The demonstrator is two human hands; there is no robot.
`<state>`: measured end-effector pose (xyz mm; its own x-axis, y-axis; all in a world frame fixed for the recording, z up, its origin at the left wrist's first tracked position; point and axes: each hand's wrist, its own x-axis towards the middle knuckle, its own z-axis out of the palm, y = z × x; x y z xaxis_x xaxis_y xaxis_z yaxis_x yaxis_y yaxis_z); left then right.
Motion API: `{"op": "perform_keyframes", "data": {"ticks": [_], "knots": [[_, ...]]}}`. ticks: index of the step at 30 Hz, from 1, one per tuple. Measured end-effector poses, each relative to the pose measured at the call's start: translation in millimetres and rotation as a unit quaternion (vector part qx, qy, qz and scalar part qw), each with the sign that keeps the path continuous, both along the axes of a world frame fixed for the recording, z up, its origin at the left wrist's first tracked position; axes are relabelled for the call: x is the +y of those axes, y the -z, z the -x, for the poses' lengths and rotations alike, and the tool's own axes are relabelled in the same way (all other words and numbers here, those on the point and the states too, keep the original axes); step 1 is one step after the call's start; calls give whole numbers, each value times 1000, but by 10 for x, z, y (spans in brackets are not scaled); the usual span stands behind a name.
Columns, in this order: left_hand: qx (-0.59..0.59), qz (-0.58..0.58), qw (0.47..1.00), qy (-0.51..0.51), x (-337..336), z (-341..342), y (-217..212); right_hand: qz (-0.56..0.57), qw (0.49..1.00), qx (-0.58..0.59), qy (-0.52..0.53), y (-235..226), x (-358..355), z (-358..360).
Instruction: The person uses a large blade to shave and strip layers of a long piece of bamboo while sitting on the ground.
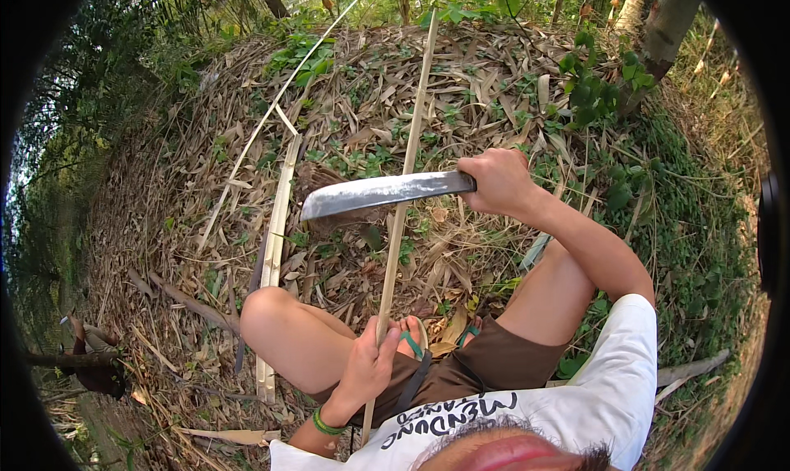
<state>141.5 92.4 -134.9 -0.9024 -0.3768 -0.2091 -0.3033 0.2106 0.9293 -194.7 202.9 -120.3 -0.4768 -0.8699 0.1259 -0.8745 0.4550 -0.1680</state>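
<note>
My left hand (369, 372) is closed around the lower part of a long, pale bamboo strip (416, 109), close to my lap. The strip slants up and away from me to the far plants. My right hand (498, 181) is wrapped round the handle of a machete (374, 194), most of the handle being hidden in the fist. Its broad grey blade points left and crosses in front of the strip at about mid-length. Whether the edge touches the strip, I cannot tell.
Split bamboo lengths (280, 208) lie left of my knee, beside a thinner strip (257, 138). A brown wood block (319, 177) sits partly behind the blade. Dry leaves cover the ground. A tree trunk (668, 23) stands far right; another person (97, 364) is at the left edge.
</note>
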Motion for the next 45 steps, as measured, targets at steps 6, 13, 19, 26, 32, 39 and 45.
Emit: {"op": "perform_keyframes", "data": {"ticks": [6,13,19,26,32,39,45], "knots": [[-2,-4,1000,4,62,-159,-2,84,988,-20,131,146,89,646],[-10,-8,1000,-7,61,-246,60,22,998,37,46,121,-20,350],[-30,-4,1000,-5,136,-317,127,62,995,5,82,326,98,575],[-43,-45,998,14,169,-467,188,52,983,-29,176,299,113,846],[-86,-115,989,23,133,-506,201,1,998,-3,70,309,-21,614],[-125,-127,983,31,113,-601,207,46,989,-43,135,438,159,909],[-138,-158,976,50,164,-693,322,77,975,-35,205,574,361,1272]]}}
